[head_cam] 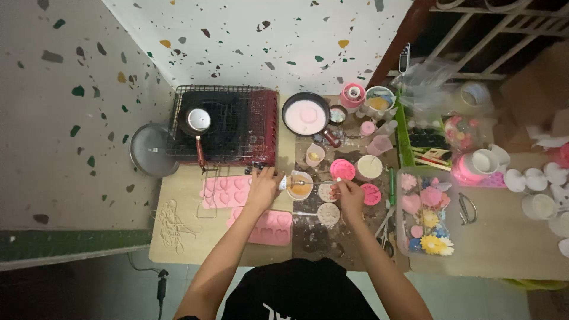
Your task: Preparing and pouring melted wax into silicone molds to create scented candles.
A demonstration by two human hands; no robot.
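Far left of the frame: a round grey lid (149,150) lies flat beside a wire rack (224,123). A small pan (197,121) sits on the rack, its handle pointing toward the bottom of the frame.

Centre left: two pink heart moulds (225,191) lie on the bench (178,237), long axes running left to right. The left hand (262,186) rests palm down on the right end of the upper mould, fingers spread and closed on nothing.

Centre: a small cup of amber liquid (300,186) stands between the hands. A thin stirring stick (314,182) lies across its rim, long axis horizontal, its far end pointing left. The right hand (347,193) is pinched on the stick's right end; the grip detail is too small to confirm. A black pan of pink liquid (306,115) sits above, handle pointing lower right.

Right: a clear tray (425,214) holds pink and yellow flower shapes. White round cups (533,189) stand at the far right edge.
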